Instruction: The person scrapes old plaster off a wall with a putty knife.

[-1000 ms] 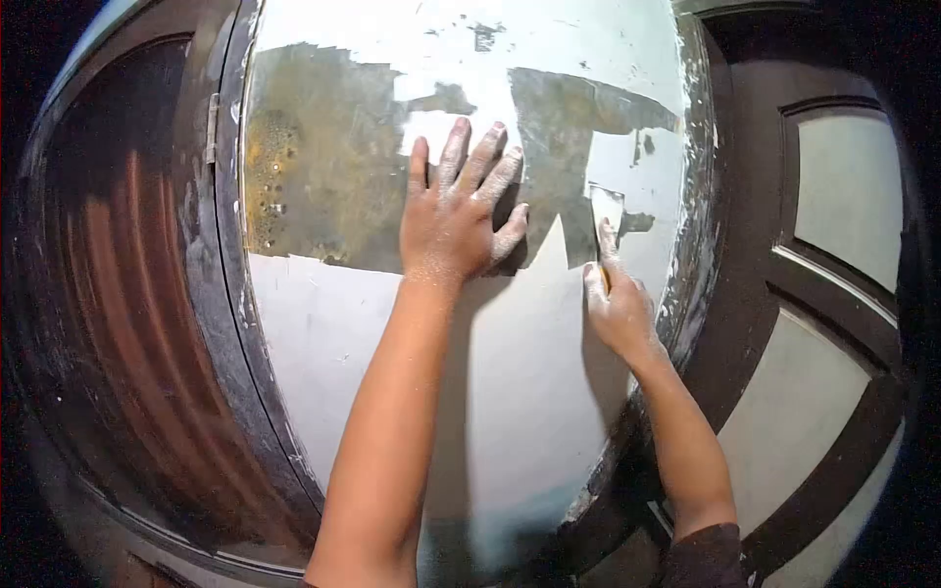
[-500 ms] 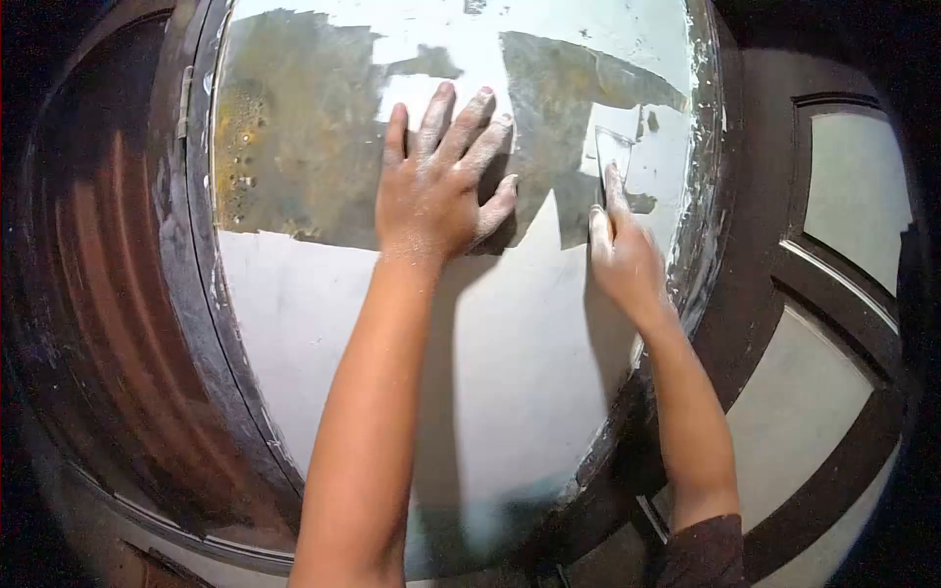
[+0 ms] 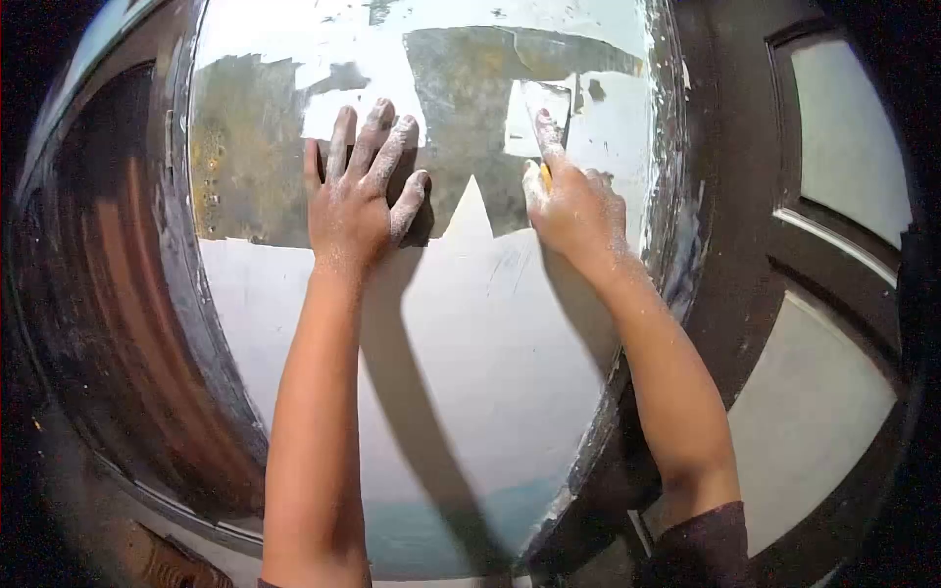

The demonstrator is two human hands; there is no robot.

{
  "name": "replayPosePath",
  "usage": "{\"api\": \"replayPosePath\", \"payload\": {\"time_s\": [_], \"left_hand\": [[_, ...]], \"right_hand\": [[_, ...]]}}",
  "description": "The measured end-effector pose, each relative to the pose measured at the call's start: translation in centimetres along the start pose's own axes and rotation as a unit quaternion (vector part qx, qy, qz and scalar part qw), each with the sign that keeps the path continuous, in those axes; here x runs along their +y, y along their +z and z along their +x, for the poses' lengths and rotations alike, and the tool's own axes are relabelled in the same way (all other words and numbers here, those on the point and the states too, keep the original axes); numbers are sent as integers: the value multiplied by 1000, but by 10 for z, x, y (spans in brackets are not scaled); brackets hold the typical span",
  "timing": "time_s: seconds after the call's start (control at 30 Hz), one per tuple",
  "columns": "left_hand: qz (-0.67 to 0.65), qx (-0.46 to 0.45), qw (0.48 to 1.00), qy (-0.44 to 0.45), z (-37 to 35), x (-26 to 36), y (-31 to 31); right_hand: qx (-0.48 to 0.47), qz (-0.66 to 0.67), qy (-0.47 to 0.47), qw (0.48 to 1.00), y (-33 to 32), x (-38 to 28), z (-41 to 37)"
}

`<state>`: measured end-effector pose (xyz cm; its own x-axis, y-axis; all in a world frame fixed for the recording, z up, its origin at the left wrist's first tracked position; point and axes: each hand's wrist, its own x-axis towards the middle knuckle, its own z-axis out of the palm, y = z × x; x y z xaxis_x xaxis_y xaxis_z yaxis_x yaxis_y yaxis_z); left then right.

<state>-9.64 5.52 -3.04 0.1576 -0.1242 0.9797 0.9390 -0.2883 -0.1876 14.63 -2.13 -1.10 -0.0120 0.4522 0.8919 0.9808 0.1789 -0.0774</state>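
My left hand (image 3: 355,211) lies with spread fingers against an upright panel (image 3: 490,353), over the lower edge of a white patch. White dust covers its fingers. A scraper (image 3: 549,106) with a wide flat blade and a bit of yellow at its handle is held in my right hand (image 3: 580,206). The forefinger stretches along the blade, which rests on a white patch on the panel's right side. Bare grey-brown surface (image 3: 466,98) with yellowish spots shows between white areas. A pointed white shape (image 3: 473,211) rises between my hands.
Dark frame strips with white smears border the panel. A reddish-brown wooden panel (image 3: 123,274) stands at the left. On the right is a dark door (image 3: 730,147) with pale inset panels (image 3: 848,137). Shadows of my arms fall across the lower white surface.
The view has shifted, so the panel and my left hand appear farther left. My right hand and the scraper have moved slightly up, and the blade now lies more broadly on the white patch.
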Motion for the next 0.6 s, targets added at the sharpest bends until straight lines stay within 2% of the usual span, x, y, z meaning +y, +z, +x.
{"api": "replayPosePath", "payload": {"time_s": [0.1,0.17,0.3,0.33,0.47,0.53,0.57,0.6], "left_hand": [[25,-8,1000,-9,-10,2,1],[33,-10,999,-12,-14,1,1],[50,-34,998,-15,-10,1,-2],[44,-38,998,-16,-10,1,-3],[15,-56,997,-54,-11,13,-9],[-3,-73,995,-71,-7,27,-24],[-16,-81,994,-72,-2,32,-34],[-12,-64,997,-29,-1,37,-46]], "right_hand": [[-41,2,11,999,14,-8,-39],[-133,-5,26,991,6,-19,-56],[-48,7,5,999,-1,-10,-17],[9,2,-6,1000,2,-4,-7],[-23,-27,-23,999,13,-4,-31],[-77,16,-33,996,9,-11,-54],[-89,35,-37,995,6,-13,-61],[-91,39,-41,994,5,-16,-62]]}}
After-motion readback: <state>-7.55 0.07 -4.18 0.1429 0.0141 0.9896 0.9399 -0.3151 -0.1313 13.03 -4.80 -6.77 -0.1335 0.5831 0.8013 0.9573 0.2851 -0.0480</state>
